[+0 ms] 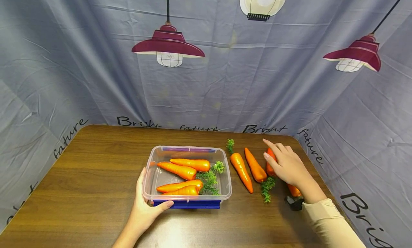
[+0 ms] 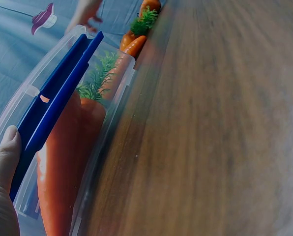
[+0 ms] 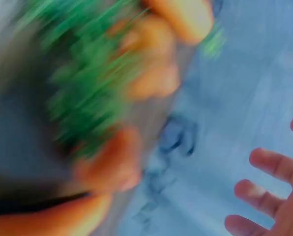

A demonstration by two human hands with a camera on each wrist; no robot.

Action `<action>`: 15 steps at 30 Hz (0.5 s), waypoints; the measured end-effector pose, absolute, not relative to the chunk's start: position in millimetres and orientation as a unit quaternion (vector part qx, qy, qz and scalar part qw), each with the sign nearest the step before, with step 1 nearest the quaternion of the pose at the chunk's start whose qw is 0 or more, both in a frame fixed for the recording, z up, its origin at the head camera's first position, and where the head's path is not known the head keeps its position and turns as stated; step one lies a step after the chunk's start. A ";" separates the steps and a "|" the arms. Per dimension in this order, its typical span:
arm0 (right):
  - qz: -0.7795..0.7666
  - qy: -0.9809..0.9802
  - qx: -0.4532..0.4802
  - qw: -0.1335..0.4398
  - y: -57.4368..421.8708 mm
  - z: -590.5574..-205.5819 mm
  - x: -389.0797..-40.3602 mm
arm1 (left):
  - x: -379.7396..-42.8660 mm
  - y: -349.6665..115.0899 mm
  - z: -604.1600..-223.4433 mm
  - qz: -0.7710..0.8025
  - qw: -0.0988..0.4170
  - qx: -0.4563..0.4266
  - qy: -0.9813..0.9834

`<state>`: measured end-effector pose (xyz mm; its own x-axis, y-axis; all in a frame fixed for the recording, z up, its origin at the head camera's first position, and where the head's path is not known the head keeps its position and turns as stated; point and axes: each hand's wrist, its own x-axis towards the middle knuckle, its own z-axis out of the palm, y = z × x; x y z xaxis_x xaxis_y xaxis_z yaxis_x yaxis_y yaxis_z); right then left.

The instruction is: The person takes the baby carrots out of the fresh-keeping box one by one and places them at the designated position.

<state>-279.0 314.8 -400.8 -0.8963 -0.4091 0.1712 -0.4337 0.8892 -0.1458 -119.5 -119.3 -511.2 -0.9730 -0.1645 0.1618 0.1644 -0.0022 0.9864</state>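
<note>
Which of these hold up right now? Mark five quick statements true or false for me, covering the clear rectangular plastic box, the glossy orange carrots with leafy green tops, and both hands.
1. The left hand holds the clear rectangular plastic box. True.
2. The box is empty. False: several glossy orange carrots lie inside.
3. The right hand grips the box's rim. False: it is over to the right of the box, its fingers spread and holding nothing.
4. The loose carrot nearest the box has its leafy green top pointing away from the person. True.
5. All the carrots outside the box lie to its left. False: they lie to its right.
</note>
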 end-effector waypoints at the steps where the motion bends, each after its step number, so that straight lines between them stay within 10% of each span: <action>1: 0.089 -0.966 0.231 0.068 305.4 -396.8 -279.2 | -119.5 -119.3 -511.2 -0.708 0.116 0.000 -0.696; 15: 0.069 -0.918 0.390 -0.026 191.5 -353.0 -269.2 | -119.4 -119.3 -511.2 -0.708 0.114 -0.002 -0.697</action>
